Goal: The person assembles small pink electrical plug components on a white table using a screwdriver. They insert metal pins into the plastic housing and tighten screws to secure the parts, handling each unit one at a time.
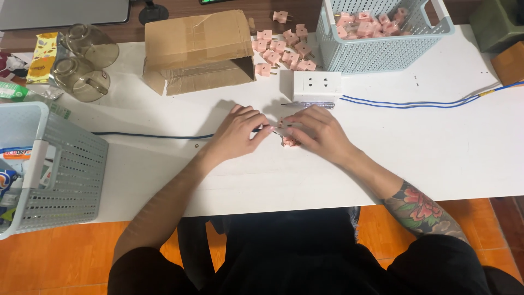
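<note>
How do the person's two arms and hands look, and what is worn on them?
Both hands, the left hand and the right hand, are bare: no gloves, rings or watch show. Both forearms are uncovered. The right forearm carries a large flower tattoo in red, green and dark ink near the elbow. Dark clothing covers the body below.

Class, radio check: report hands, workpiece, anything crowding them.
Left hand and right hand both pinching a pink plug on the table. Screwdriver just beyond fingers.
</note>
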